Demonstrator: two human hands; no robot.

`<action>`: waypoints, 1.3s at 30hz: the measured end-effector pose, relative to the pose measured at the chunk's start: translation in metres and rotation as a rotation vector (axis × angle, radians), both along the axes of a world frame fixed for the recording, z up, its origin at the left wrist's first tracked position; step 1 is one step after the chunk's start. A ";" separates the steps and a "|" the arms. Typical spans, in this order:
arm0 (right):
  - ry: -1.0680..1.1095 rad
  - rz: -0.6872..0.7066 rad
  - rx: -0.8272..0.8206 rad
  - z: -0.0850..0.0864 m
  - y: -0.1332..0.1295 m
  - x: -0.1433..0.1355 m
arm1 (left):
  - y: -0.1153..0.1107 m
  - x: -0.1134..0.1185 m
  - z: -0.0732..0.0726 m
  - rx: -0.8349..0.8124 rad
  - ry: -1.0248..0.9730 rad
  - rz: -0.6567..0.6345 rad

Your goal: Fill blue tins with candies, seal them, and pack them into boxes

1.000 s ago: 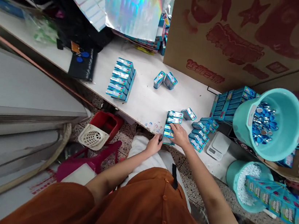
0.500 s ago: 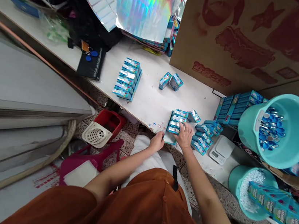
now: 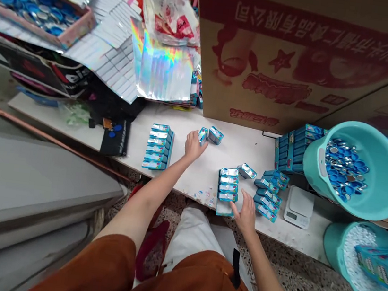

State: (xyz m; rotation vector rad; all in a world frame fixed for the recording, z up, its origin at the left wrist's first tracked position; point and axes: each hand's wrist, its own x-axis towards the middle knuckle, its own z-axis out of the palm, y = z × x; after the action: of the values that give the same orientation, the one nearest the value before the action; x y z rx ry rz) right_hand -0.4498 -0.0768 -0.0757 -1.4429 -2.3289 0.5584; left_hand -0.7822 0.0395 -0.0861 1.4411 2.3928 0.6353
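My left hand (image 3: 194, 146) is closed around the near end of a small blue box (image 3: 203, 135), which still rests on the white table. Beside that box sits a second blue box (image 3: 216, 135). My right hand (image 3: 246, 213) is open, fingers spread, just right of a blue tray (image 3: 224, 209). Several shiny blue boxes (image 3: 227, 188) stand in a row in this tray, and its near end is bare. One loose box (image 3: 247, 171) lies behind it. A group of similar boxes (image 3: 267, 198) leans to the right of my right hand.
A filled tray of boxes (image 3: 158, 148) stands at the left. On the right are a white scale (image 3: 299, 207), a teal bucket (image 3: 386, 175) of blue-and-silver pieces and another bucket (image 3: 334, 243) with white pieces. A large carton (image 3: 260, 78) walls off the back.
My left hand has gone from the tray's near end to the loose box farther back. My right hand has come off the row in the tray and opened. The view has shifted.
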 end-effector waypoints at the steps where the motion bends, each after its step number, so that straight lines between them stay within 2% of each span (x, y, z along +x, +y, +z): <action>1: 0.005 -0.033 -0.009 0.001 -0.001 0.000 | 0.017 -0.008 -0.002 -0.083 -0.026 0.033; 2: 0.008 -0.064 -0.014 0.002 -0.001 0.000 | 0.030 -0.013 -0.005 -0.183 -0.052 0.053; 4: 0.014 -0.116 -0.012 0.005 0.005 -0.006 | 0.041 -0.020 -0.011 -0.365 -0.070 0.028; 7: 0.022 -0.140 -0.002 0.011 0.032 -0.031 | 0.027 -0.023 -0.012 -0.471 -0.002 -0.098; 10: 0.032 -0.065 -0.006 0.020 0.083 -0.082 | -0.014 -0.021 -0.002 -0.485 0.018 -0.243; 12: 0.030 0.040 -0.036 0.020 0.124 -0.126 | -0.052 -0.016 0.011 -0.406 -0.001 -0.330; 14: 0.010 0.124 -0.073 0.013 0.164 -0.170 | -0.091 -0.009 0.027 -0.281 -0.053 -0.417; 16: -0.030 0.127 -0.113 0.000 0.196 -0.205 | -0.128 0.003 0.043 -0.206 -0.146 -0.509; 18: -0.100 0.096 -0.195 -0.014 0.216 -0.227 | -0.159 0.020 0.056 -0.191 -0.262 -0.578; 21: -0.202 0.073 -0.296 -0.027 0.226 -0.234 | -0.188 0.050 0.062 -0.176 -0.425 -0.579; 24: -0.191 0.085 -0.262 -0.020 0.216 -0.210 | -0.199 0.077 0.058 -0.133 -0.513 -0.508; 28: 0.040 0.042 -0.123 0.017 0.177 -0.143 | -0.198 0.104 0.048 -0.084 -0.516 -0.440; 31: 0.170 -0.115 -0.061 0.050 0.131 -0.075 | -0.196 0.122 0.041 -0.058 -0.465 -0.441; 34: 0.211 -0.318 -0.017 0.071 0.077 -0.006 | -0.200 0.138 0.037 -0.033 -0.409 -0.427; 37: 0.204 -0.438 -0.029 0.079 0.024 0.049 | -0.207 0.149 0.033 -0.005 -0.386 -0.376; 39: 0.191 -0.482 -0.070 0.078 -0.008 0.075 | -0.212 0.154 0.030 -0.004 -0.384 -0.356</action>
State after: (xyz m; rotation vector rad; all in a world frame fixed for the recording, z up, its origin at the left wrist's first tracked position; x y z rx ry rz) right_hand -0.3749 -0.0846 0.0022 -1.8139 -1.7451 0.6072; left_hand -0.6277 -0.1724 -0.0559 1.5299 1.7938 0.7338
